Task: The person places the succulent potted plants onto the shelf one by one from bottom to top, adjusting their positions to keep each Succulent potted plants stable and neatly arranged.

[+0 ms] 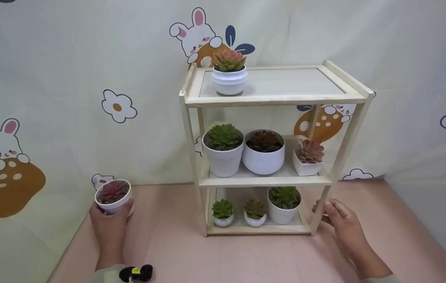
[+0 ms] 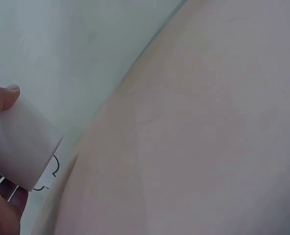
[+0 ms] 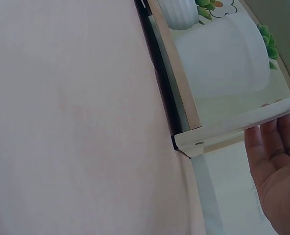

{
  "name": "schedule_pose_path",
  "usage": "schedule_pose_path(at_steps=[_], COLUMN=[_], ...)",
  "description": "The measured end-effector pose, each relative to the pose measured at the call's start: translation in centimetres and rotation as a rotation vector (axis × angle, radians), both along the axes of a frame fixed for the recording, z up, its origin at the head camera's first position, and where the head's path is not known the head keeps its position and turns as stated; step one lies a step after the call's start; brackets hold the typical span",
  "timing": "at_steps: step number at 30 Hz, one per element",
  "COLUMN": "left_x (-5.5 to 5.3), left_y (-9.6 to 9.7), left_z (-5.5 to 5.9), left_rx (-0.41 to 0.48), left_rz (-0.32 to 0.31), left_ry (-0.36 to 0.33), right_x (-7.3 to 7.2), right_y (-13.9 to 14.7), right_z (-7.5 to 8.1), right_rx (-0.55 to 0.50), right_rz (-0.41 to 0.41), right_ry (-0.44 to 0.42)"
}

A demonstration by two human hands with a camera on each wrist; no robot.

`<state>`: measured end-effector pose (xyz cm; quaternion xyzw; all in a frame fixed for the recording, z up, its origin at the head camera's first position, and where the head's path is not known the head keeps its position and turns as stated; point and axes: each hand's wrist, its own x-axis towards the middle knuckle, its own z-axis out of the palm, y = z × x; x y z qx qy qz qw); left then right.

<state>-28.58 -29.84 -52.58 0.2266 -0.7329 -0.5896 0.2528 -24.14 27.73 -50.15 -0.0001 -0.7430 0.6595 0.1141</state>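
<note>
At the left, my left hand (image 1: 109, 226) grips a white pot with a reddish succulent (image 1: 113, 193), held apart from the shelf. In the left wrist view, the thumb and fingers lie around the pot's white side (image 2: 25, 139). My right hand (image 1: 343, 220) holds the front right post of a three-tier wooden shelf (image 1: 264, 181) low down. Its fingers (image 3: 262, 152) reach behind the post (image 3: 238, 122) in the right wrist view. A pink-green succulent in a ribbed white pot (image 1: 229, 80) stands at the left of the top tier.
On the middle tier stand a green succulent (image 1: 223, 151), a dark brown one (image 1: 264, 153) and a pink one (image 1: 309, 157). The bottom tier holds two small pots and a larger green succulent (image 1: 284, 204). A patterned cloth (image 1: 148, 137) hangs behind the pink tabletop (image 1: 160, 243).
</note>
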Motion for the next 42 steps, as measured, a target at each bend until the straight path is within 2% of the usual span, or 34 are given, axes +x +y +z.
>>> schedule_pose_path(at_steps=[5, 8, 13, 20, 25, 28, 32, 38, 42], left_x=[-0.1, 0.0, 0.1, 0.4, 0.4, 0.4, 0.5, 0.6, 0.8], left_y=[0.3, 0.5, 1.0, 1.5, 1.8, 1.8, 1.8, 2.0, 2.3], left_z=[0.4, 0.7, 1.2, 2.3, 2.7, 2.9, 3.3, 4.1, 4.7], left_rx=[-0.031, -0.035, -0.03, -0.019, 0.013, 0.013, -0.008, -0.047, -0.06], left_rz=[-0.004, -0.01, -0.042, -0.1, -0.133, -0.134, -0.121, -0.14, -0.152], left_ry=[0.019, 0.007, -0.001, 0.018, 0.063, 0.065, 0.032, 0.042, 0.04], right_x=[-0.1, -0.1, -0.1, 0.0, 0.1, 0.1, 0.0, -0.1, 0.0], right_y=[0.1, 0.1, 0.1, 0.2, 0.2, 0.2, 0.1, 0.1, 0.2], right_z=[0.1, 0.1, 0.0, 0.2, 0.3, 0.3, 0.2, 0.1, 0.0], right_rx=[0.038, 0.072, 0.054, 0.08, 0.079, 0.078, 0.057, 0.035, 0.043], right_rz=[-0.004, -0.01, -0.023, -0.012, -0.007, -0.008, -0.004, -0.001, 0.004], right_ry=[-0.021, -0.044, -0.059, -0.072, -0.08, -0.077, -0.051, -0.015, -0.025])
